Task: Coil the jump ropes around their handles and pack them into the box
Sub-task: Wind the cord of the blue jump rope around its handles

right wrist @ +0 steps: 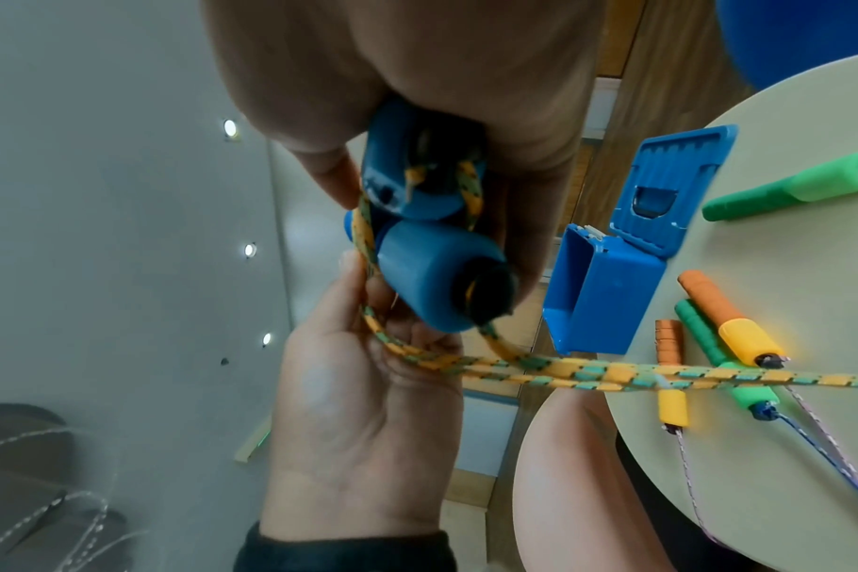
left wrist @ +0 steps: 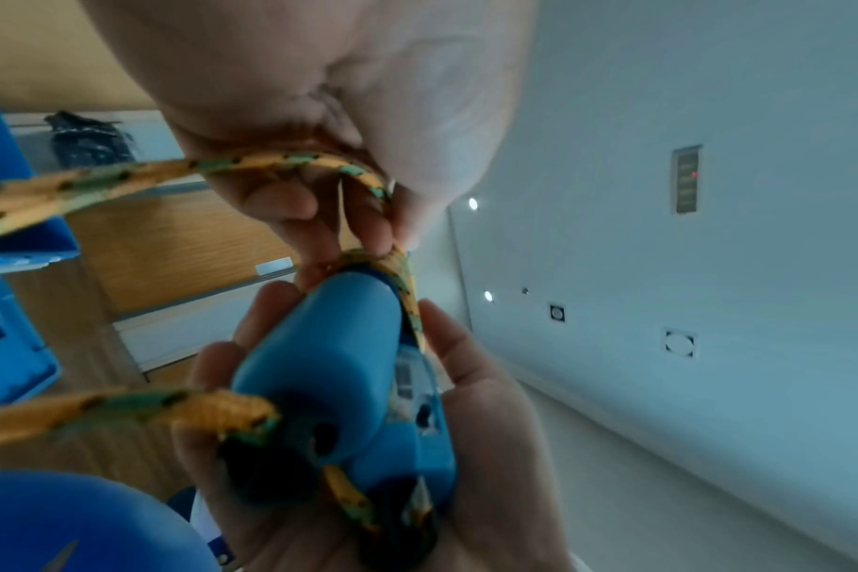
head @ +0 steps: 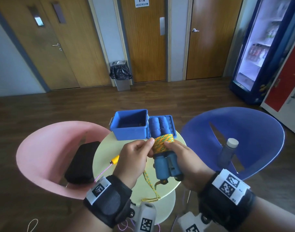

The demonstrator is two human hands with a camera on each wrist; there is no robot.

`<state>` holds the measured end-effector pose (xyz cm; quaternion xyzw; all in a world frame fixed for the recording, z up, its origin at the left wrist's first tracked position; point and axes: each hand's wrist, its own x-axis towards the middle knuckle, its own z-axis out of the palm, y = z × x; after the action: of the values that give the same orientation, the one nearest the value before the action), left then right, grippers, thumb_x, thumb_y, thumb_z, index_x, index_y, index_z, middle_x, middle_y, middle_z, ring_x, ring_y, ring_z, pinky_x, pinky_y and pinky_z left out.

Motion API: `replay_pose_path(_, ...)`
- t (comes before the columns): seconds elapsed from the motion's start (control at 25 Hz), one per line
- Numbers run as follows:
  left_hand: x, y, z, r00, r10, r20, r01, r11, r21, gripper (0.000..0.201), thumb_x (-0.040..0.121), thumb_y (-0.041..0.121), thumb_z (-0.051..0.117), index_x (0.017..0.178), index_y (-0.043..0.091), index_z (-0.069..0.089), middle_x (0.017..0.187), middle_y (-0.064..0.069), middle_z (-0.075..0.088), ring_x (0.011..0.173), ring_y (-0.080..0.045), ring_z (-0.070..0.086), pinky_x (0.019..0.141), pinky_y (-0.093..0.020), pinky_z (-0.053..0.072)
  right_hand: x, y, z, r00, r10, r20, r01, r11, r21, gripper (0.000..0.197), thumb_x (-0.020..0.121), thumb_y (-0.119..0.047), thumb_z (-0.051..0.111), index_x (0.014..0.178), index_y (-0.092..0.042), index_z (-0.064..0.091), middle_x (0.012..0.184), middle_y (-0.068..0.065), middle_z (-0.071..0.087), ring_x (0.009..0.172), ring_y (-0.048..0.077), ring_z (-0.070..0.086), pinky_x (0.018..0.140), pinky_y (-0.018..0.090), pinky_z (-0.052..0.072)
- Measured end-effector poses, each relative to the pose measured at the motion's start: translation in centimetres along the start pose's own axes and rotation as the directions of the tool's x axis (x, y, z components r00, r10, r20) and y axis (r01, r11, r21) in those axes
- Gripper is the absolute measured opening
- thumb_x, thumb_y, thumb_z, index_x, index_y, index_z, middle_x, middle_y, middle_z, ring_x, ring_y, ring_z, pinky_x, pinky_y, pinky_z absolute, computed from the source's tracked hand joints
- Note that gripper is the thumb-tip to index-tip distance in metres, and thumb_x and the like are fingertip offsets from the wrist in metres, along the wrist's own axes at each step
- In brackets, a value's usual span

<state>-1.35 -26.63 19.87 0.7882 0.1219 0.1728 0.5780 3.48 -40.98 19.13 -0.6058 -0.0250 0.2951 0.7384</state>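
In the head view, the right hand (head: 180, 158) gripped two blue handles (head: 167, 166) above the tabletop (head: 106, 148), near the open box (head: 129, 131). The left hand (head: 135, 158) pinched the rope (head: 162, 142) coiled round them.

In the left wrist view, fingers (left wrist: 280, 201) curled on the rope.

In the right wrist view, spare handles (right wrist: 726, 321) lay beside the box.
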Motion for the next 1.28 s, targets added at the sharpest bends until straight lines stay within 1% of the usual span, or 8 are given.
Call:
replay_pose_path(0.16, -0.1, 0.4, -0.3, 0.998, -0.046, 0.031, 0.051, 0.985, -0.165, 0.043, 0.095, 0.026, 0.065, 0.053, 0.013, 0.061, 0.055, -0.005, 0.058, 0.055, -0.02, 0.05, 0.061, -0.045, 0.045, -0.4, -0.4, -0.9, 0.995, -0.002, 0.097, -0.003, 0.999, 0.053, 0.05, 0.08, -0.042, 0.067, 0.114, -0.006, 0.064, 0.099, 0.023, 0.071, 0.082, 0.039, 0.067, 0.078, 0.05, 0.04)
replay_pose_path(0.28, -0.2, 0.3, -0.7, 0.991, -0.076, 0.107, 0.103, 0.959, -0.265, 0.04, 0.093, 0.025, 0.066, 0.055, 0.013, 0.064, 0.058, -0.011, 0.059, 0.056, -0.022, 0.054, 0.066, -0.05, 0.046, -1.0, -0.8, -1.3, 0.972, -0.068, 0.226, 0.053, 0.996, 0.073, 0.041, 0.083, -0.041, 0.071, 0.108, -0.009, 0.067, 0.093, 0.018, 0.068, 0.077, 0.034, 0.067, 0.069, 0.041, 0.052)
replay_pose_path(0.56, -0.5, -0.1, -1.1, 0.956, -0.092, 0.28, 0.191, 0.917, -0.35, 0.032, 0.08, 0.031, 0.068, 0.056, 0.011, 0.062, 0.064, -0.012, 0.059, 0.063, -0.029, 0.06, 0.063, -0.037, 0.049, -2.1, -1.0, -1.0, 0.968, -0.011, 0.249, -0.027, 0.989, 0.148, 0.049, 0.085, -0.041, 0.061, 0.115, -0.003, 0.062, 0.093, 0.02, 0.069, 0.075, 0.032, 0.069, 0.062, 0.036, 0.057)
replay_pose_path(0.72, -0.7, -0.6, -1.6, 0.952, -0.058, 0.301, 0.161, 0.93, -0.331, 0.031, 0.077, 0.032, 0.076, 0.063, 0.007, 0.065, 0.066, -0.017, 0.058, 0.064, -0.03, 0.059, 0.066, -0.039, 0.05, -2.6, -1.9, -1.7, 0.941, -0.055, 0.334, 0.019, 0.994, 0.108, 0.04, 0.089, -0.022, 0.063, 0.122, -0.001, 0.057, 0.115, 0.034, 0.064, 0.094, 0.047, 0.065, 0.077, 0.046, 0.059)
replay_pose_path(0.96, -0.9, -1.4, -1.2, 0.966, -0.015, 0.259, 0.06, 0.984, -0.167, 0.05, 0.07, 0.053, 0.076, 0.068, 0.005, 0.061, 0.07, -0.022, 0.059, 0.07, -0.031, 0.056, 0.075, -0.055, 0.048, -2.9, -1.6, -1.0, 0.959, -0.083, 0.27, 0.072, 0.996, 0.051, 0.03, 0.087, -0.027, 0.07, 0.1, -0.001, 0.065, 0.088, 0.021, 0.068, 0.073, 0.034, 0.064, 0.068, 0.038, 0.055)
replay_pose_path(1.08, -0.8, -1.0, -1.6, 0.983, 0.063, 0.171, -0.049, 0.995, -0.088, 0.041, 0.064, 0.049, 0.076, 0.085, 0.015, 0.066, 0.081, -0.005, 0.067, 0.078, -0.02, 0.06, 0.077, -0.04, 0.05, -3.0, -1.3, -0.9, 0.971, -0.103, 0.217, 0.104, 0.995, 0.01, 0.026, 0.089, -0.02, 0.07, 0.103, 0.0, 0.062, 0.085, 0.021, 0.068, 0.071, 0.033, 0.065, 0.069, 0.042, 0.057)
replay_pose_path(1.16, -0.5, -0.2, -2.0, 0.987, 0.096, 0.132, -0.076, 0.987, -0.143, 0.045, 0.064, 0.045, 0.071, 0.103, 0.023, 0.064, 0.091, 0.001, 0.07, 0.081, -0.017, 0.061, 0.069, -0.031, 0.051, -2.8, -0.9, -1.0, 0.974, -0.126, 0.19, 0.14, 0.988, -0.061, 0.019, 0.091, -0.012, 0.068, 0.105, -0.001, 0.062, 0.082, 0.015, 0.069, 0.072, 0.03, 0.066, 0.072, 0.046, 0.061)
replay_pose_path(1.28, -0.2, 1.3, -1.6, 0.982, 0.122, 0.142, -0.095, 0.979, -0.182, 0.05, 0.071, 0.053, 0.062, 0.114, 0.027, 0.062, 0.093, 0.004, 0.07, 0.081, -0.014, 0.063, 0.066, -0.03, 0.05, -2.6, 0.1, -0.8, 0.968, -0.168, 0.187, 0.214, 0.94, -0.267, 0.025, 0.08, -0.026, 0.078, 0.1, -0.018, 0.065, 0.085, 0.006, 0.073, 0.083, 0.03, 0.071, 0.084, 0.058, 0.057)
